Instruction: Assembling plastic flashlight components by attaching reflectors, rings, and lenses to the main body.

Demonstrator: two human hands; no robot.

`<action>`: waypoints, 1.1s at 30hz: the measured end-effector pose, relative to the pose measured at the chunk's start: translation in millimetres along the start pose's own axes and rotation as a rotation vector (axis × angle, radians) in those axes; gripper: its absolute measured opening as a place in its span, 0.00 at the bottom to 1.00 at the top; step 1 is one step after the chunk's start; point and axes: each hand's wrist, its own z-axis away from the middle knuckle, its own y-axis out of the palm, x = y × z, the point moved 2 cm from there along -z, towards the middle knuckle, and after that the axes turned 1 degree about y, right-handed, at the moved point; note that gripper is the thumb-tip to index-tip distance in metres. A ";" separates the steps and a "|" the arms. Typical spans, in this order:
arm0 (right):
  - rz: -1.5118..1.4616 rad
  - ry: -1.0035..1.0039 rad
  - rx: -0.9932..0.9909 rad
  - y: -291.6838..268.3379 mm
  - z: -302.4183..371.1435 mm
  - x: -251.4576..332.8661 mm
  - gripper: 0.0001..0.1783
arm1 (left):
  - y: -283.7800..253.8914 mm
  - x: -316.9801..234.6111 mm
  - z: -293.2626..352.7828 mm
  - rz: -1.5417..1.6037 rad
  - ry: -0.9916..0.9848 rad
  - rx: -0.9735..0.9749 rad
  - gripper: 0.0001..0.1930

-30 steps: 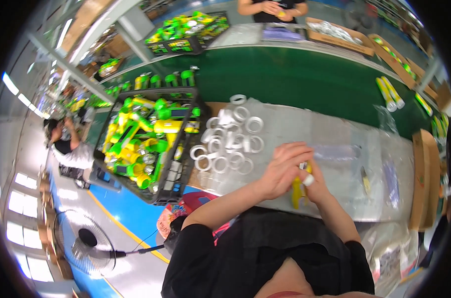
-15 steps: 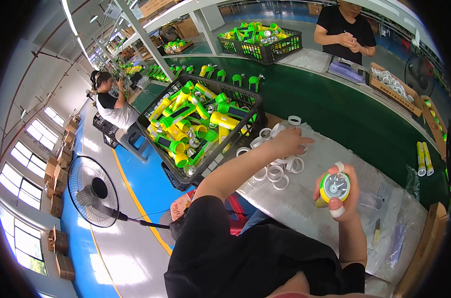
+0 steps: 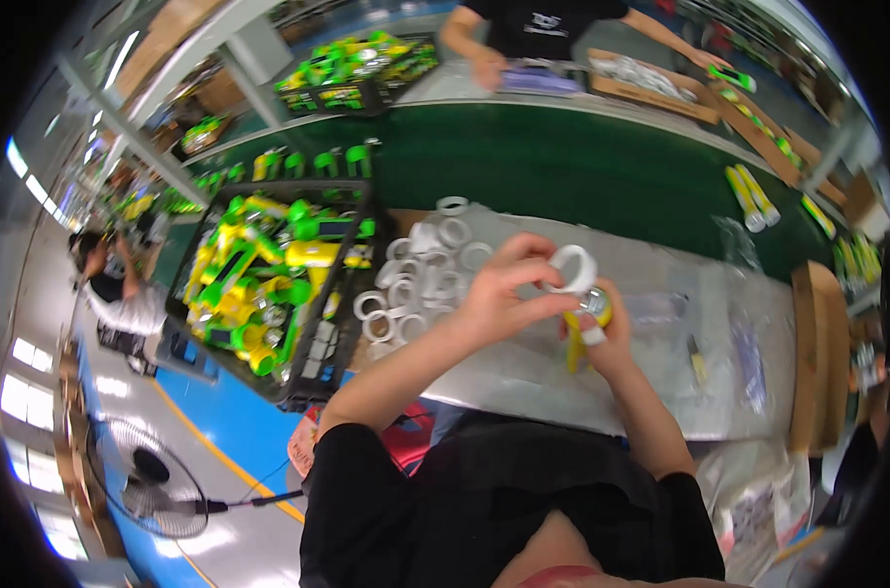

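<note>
The left hand (image 3: 511, 292) is pinching a white ring (image 3: 589, 269) at eleven o'clock of the yellow torch (image 3: 574, 353), which the right hand (image 3: 614, 335) is gripping above the tabletop (image 3: 518, 382); ring-fitting is seemingly starting, the next move calling for squaring ring to lens (image 3: 594, 302).

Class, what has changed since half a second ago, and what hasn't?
The left hand, then over the pile of white rings, has moved rightward and now holds one ring close to the yellow torch. Opposite, the co-worker's hands have parted; one holds a green torch. Unchanged: the right hand holds the yellow torch; the black crate stays full.
</note>
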 end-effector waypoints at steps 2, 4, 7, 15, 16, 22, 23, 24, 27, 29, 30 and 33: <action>-0.032 0.038 0.000 5.8 -2.2 2.6 0.23 | 2.3 0.5 1.9 -0.029 0.012 -0.003 0.12; 0.003 0.050 -0.001 3.2 -2.6 3.6 0.23 | 7.0 -0.5 2.8 -0.038 0.010 0.028 0.14; 0.000 0.027 -0.012 -2.7 2.2 4.5 0.22 | 16.1 -1.3 1.6 -0.058 0.033 0.079 0.16; -0.052 0.065 0.041 -7.3 11.2 7.9 0.23 | 20.4 -11.0 6.9 -0.188 0.043 0.228 0.21; 0.002 0.003 0.033 -10.8 10.8 4.1 0.26 | 20.5 -11.6 6.2 -0.181 0.028 0.246 0.21; 0.265 -0.193 0.045 -21.9 -5.2 36.5 0.31 | 15.2 -12.3 -3.8 -0.198 0.052 0.318 0.21; 0.556 -0.341 0.118 -26.6 -10.3 51.2 0.30 | 16.1 -11.1 -5.1 -0.193 0.053 0.318 0.21; 0.598 -0.332 0.153 -34.0 -11.5 60.9 0.28 | 17.8 -10.0 -5.5 -0.172 0.057 0.325 0.21; 0.792 -0.260 0.290 -49.4 -16.8 93.5 0.29 | 26.8 -14.9 -1.0 -0.179 0.050 0.312 0.23; 0.914 -0.216 0.380 -43.3 -17.5 124.9 0.23 | 43.1 -16.7 3.9 -0.192 0.087 0.263 0.25; 0.959 -0.229 0.439 -41.1 -20.3 130.2 0.21 | 54.1 -14.7 8.4 -0.134 0.078 0.257 0.24; 1.066 -0.002 0.639 -26.4 -28.4 159.5 0.19 | 74.4 -4.5 9.4 0.011 0.085 0.244 0.22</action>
